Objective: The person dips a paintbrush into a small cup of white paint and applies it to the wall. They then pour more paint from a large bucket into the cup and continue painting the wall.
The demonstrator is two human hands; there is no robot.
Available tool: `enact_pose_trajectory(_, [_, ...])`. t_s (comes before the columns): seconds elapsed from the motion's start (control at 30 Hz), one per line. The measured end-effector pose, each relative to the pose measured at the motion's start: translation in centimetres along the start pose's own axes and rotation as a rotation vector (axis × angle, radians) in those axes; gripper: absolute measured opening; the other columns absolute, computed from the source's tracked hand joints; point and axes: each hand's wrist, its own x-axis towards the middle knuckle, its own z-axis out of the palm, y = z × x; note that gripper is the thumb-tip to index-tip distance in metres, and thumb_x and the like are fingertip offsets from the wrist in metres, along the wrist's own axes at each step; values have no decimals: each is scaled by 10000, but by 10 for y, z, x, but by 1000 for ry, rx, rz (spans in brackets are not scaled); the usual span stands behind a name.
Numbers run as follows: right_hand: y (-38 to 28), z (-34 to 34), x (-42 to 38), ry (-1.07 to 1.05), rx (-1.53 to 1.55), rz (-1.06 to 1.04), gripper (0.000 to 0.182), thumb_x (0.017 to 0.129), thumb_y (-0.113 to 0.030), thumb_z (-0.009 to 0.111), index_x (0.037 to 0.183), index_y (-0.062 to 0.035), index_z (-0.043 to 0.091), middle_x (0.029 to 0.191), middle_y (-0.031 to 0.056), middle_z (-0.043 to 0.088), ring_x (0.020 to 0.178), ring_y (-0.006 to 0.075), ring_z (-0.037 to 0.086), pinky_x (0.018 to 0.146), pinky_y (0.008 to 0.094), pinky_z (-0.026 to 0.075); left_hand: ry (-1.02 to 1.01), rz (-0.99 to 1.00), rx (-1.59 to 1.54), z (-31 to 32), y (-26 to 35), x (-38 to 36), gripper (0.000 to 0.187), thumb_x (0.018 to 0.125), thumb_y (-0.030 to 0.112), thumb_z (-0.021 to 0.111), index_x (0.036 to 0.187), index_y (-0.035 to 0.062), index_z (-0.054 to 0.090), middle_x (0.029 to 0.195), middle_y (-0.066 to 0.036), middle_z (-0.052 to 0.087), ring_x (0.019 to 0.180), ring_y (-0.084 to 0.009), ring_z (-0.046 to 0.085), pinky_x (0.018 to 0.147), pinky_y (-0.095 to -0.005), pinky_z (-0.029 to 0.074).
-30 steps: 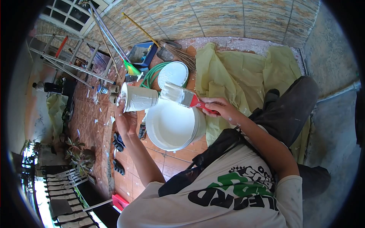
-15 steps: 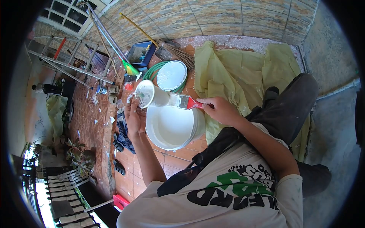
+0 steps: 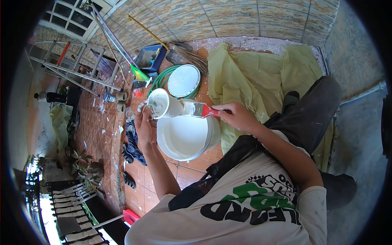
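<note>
My left hand [image 3: 143, 125] grips a small white paint pot [image 3: 174, 107] by its rim side, tilted so its opening faces left; whitish paint coats its inside. In my right hand [image 3: 239, 117], closed around the red handle, is a paintbrush [image 3: 209, 111]. Its white-coated bristles rest against or right beside the pot's outer bottom end. Below both hands stands a large white bucket [image 3: 213, 136] with white paint [image 3: 181, 136] in it. The fingers of my left hand are partly hidden behind the pot.
A white lid [image 3: 184, 81] lies on a coiled green hose [image 3: 161, 79]. Beyond are a blue paint tray [image 3: 150, 57], a broom [image 3: 190, 57] and a stepladder [image 3: 77, 67]. A yellowish sheet [image 3: 261, 71] covers floor at the right. Dark sandals [image 3: 128, 179] lie left.
The pot has shifted slightly right and down over the bucket. The brush stays close to it, with its bristles a little nearer the pot's end.
</note>
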Motion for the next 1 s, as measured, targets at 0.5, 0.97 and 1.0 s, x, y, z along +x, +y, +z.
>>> enact_pose_trajectory(0.5, [-10, -13, 0, -131, 556, 304, 390, 918, -160, 474, 1292, -49, 499, 712, -35, 491, 600, 26, 377, 540, 168, 324, -11, -60, -13, 4, -5, 3, 206, 899, 19, 497, 1098, -33, 513, 1015, -141, 613, 884, -212, 643, 741, -334, 571])
enact_pose_trajectory(0.97, [0, -13, 0, -210, 445, 196, 370, 920, -157, 485, 1277, -65, 521, 749, -28, 514, 663, 31, 421, 581, 167, 356, 52, -92, -54, 7, -16, -4, 193, 895, 30, 507, 1087, 12, 522, 982, -97, 627, 826, -158, 640, 650, -292, 566])
enact_pose_trajectory(1.0, [1, -13, 1, -213, 409, 176, 363, 920, -157, 486, 1270, -69, 530, 750, -27, 515, 669, 34, 429, 586, 172, 360, 57, -101, -45, 7, -16, -4, 190, 895, 35, 513, 1085, 25, 523, 972, -79, 626, 824, -148, 635, 656, -291, 563])
